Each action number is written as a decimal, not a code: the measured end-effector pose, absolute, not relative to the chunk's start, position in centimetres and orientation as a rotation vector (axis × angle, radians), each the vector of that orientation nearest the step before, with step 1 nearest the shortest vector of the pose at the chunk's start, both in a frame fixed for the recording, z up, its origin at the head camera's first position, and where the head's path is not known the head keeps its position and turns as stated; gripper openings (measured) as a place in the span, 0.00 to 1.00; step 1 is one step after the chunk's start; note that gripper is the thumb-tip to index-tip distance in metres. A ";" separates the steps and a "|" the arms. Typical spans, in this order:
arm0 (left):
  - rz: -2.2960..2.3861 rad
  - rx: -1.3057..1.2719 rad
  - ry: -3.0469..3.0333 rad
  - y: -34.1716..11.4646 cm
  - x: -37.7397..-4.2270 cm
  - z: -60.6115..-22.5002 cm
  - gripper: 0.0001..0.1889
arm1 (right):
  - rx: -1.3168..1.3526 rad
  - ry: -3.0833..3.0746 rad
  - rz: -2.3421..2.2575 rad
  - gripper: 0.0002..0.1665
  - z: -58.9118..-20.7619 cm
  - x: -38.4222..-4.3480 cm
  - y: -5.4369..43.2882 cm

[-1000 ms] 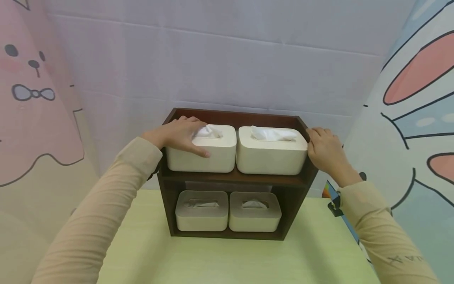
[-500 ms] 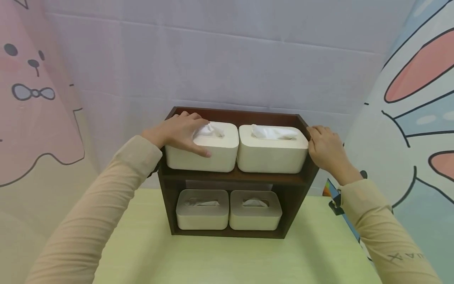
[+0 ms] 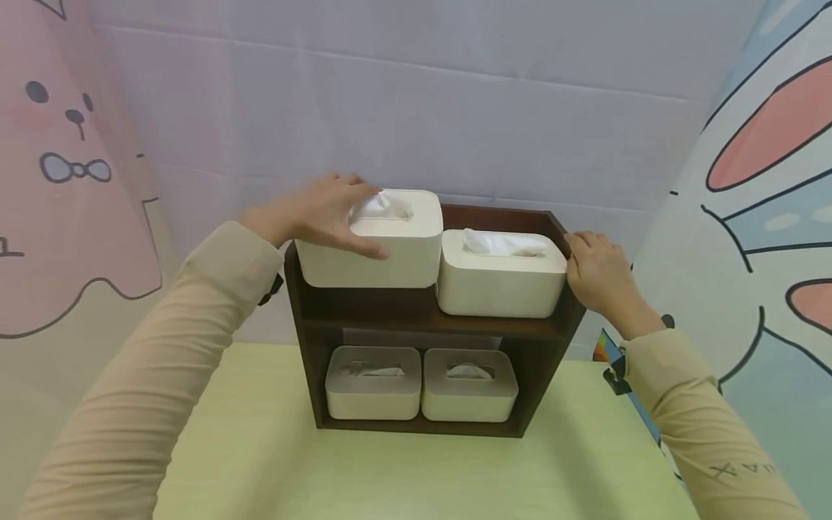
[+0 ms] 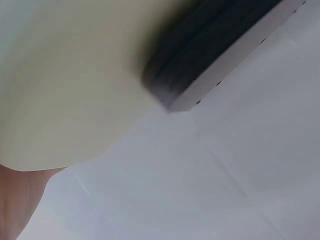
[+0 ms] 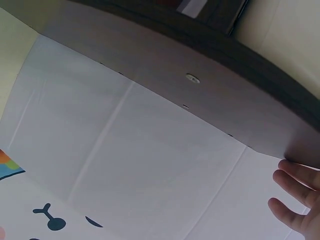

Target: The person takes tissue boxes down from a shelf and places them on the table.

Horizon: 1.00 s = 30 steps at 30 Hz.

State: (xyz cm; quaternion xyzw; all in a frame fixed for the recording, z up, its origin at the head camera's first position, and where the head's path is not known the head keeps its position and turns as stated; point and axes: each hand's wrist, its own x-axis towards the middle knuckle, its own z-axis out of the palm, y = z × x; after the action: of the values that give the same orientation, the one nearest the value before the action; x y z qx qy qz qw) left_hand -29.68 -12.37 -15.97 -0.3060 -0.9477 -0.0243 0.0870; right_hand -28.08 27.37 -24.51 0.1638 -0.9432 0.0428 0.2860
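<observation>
In the head view, my left hand (image 3: 318, 217) grips a white tissue box (image 3: 373, 260) from its left side, thumb across the front face and fingers over the back. This box is raised above the upper level of a dark brown two-tier shelf (image 3: 422, 323), a white tissue poking from its slot. The left wrist view shows the pale box wall (image 4: 75, 90) close up beside the dark shelf edge (image 4: 200, 55). My right hand (image 3: 601, 274) holds the top of the shelf's right side panel (image 5: 165, 70). Beside it, a second tissue box (image 3: 500, 282) sits on the upper level.
Two more tissue boxes, a left one (image 3: 373, 386) and a right one (image 3: 469, 386), stand on the lower level. The shelf is on a light yellow-green tabletop (image 3: 390, 477). Behind hangs a pale cloth (image 3: 416, 108), with cartoon-printed cloths at both sides.
My left hand has lifted the upper left tissue box from its level, with a gap now showing beneath it. The right hand has stayed at the side panel.
</observation>
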 end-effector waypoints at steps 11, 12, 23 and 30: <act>-0.087 -0.823 -2.741 -13.5 -28.4 -12.0 0.52 | 0.420 -2.538 0.110 0.23 -24.6 -28.2 27.3; -0.089 -0.811 -2.738 -13.8 -28.4 -11.7 0.52 | 0.420 -2.536 0.110 0.23 -24.6 -28.2 27.2; -0.008 -0.660 -2.782 -17.4 -27.6 -10.8 0.54 | 0.420 -2.524 0.102 0.22 -24.7 -28.1 27.3; 0.023 -0.574 -2.804 -20.6 -27.1 -11.0 0.53 | 0.407 -2.543 0.096 0.23 -24.5 -28.0 27.2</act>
State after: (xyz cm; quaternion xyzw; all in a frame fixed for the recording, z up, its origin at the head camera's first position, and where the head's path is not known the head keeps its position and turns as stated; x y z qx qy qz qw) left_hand -27.14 -20.56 -10.99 -0.1985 -0.9701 0.0080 0.1394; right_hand -28.04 27.24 -24.54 0.1518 -0.9478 0.0358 0.2783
